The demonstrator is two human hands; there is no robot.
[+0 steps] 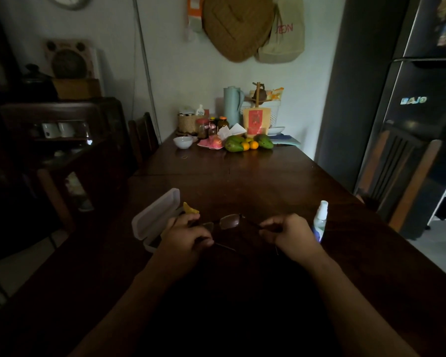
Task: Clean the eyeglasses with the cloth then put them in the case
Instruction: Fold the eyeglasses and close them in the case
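Over dark table [242, 181], eyeglasses [229, 221] in pinch of left grip [188, 235] and right grip [289, 234].

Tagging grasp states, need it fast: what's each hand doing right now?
Left hand: closed on the left end of the eyeglasses; yellow cloth at its fingertips, held or not cannot be told.
Right hand: closed, pinching the eyeglasses' right end.

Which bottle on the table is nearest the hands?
The white-capped spray bottle, upright beside the right hand on its outer side. The other bottles and jars cluster at the far end of the table.
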